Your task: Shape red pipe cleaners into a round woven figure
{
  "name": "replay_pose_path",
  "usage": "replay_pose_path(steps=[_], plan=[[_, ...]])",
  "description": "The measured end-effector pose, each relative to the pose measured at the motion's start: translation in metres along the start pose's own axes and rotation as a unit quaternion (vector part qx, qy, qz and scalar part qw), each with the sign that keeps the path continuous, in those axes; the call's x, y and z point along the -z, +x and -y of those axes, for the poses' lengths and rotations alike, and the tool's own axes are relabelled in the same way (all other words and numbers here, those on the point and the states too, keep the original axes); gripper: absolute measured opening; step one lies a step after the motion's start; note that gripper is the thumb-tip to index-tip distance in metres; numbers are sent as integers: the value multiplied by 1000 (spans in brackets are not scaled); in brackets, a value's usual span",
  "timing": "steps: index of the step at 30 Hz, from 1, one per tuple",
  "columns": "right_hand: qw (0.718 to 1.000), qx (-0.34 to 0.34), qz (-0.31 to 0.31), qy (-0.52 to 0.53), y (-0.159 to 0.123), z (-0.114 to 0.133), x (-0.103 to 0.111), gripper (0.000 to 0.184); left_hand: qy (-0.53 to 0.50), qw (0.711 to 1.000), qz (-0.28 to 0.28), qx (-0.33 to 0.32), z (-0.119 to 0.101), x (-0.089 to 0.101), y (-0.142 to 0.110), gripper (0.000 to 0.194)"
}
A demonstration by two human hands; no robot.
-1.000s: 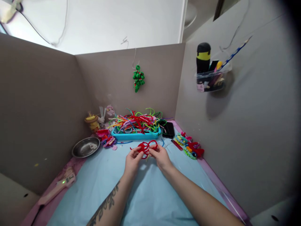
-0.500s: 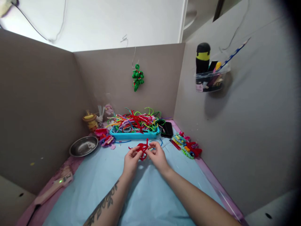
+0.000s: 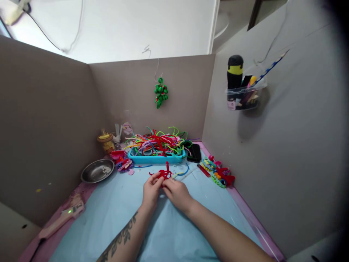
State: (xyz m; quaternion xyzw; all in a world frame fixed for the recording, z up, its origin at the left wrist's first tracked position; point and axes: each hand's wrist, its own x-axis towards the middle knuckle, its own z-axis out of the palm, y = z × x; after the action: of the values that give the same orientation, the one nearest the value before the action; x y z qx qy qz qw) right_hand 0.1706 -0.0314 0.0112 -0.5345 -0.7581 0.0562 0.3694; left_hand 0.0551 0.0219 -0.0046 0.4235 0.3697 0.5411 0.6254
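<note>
head | red fuzzy stems (image 3: 165, 174) | partly hidden behind fingers (image 3: 155, 177)

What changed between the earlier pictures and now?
The right hand moved left and slightly nearer the body, in beside the left hand. The red piece no longer shows a loop at right; a strand points up. The left hand still holds the piece; tray and dish stayed.
</note>
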Motion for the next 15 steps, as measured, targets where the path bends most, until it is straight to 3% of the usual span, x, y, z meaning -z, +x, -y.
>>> replay_pose_path(steps=[6,15], plan=[[1000,20,-11,5,0,-2,0,18,6,1000,-17,-19,-2,0,1,48],[989,134,63,-19,-1,-2,-5,17,-16,1000,-23,5,-6,-1,3,52]])
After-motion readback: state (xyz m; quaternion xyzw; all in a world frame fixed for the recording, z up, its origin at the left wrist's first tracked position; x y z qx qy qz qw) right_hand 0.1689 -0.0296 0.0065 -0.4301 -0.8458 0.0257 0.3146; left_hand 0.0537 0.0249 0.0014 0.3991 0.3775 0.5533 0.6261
